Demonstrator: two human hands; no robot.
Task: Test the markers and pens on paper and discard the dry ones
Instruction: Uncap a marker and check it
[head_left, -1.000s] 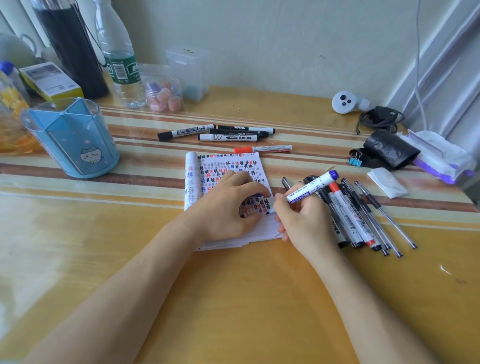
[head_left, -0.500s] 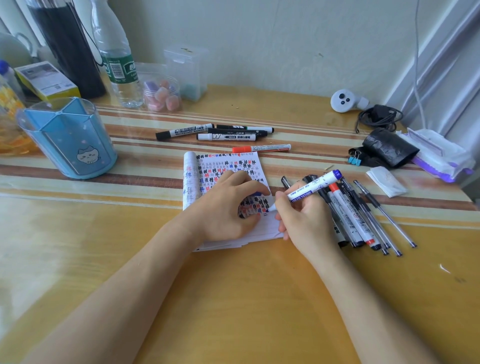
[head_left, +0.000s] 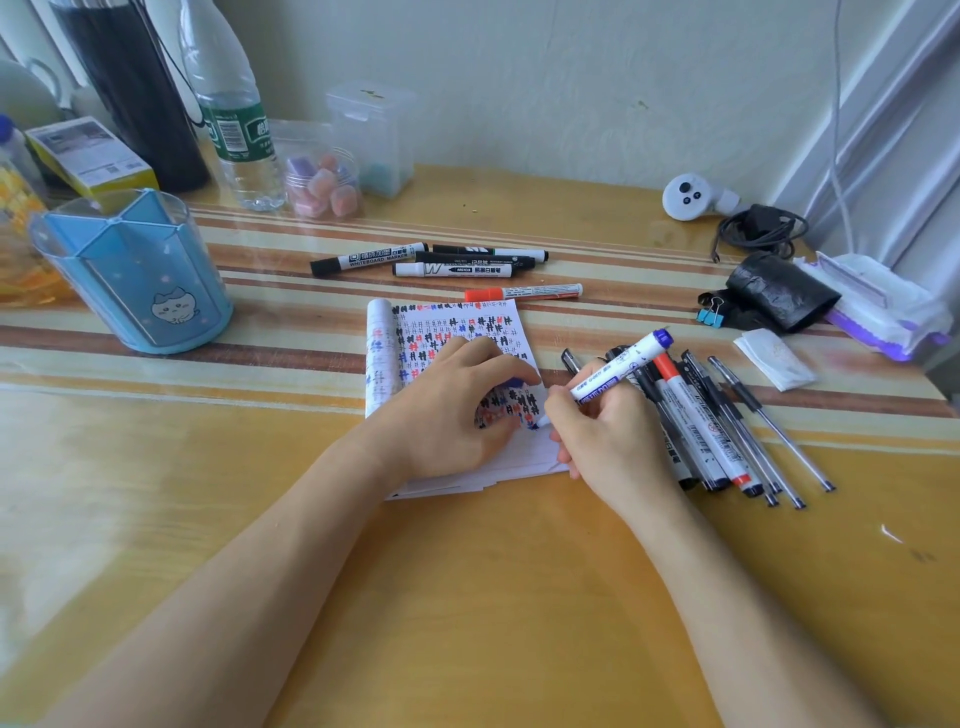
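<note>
notepad (head_left: 447, 332) centre, pen pile (head_left: 722, 415) right, four markers (head_left: 431, 260) behind

Glossy yellow wooden desk (head_left: 467, 597) against pale wall (head_left: 545, 78), daylit.
</note>
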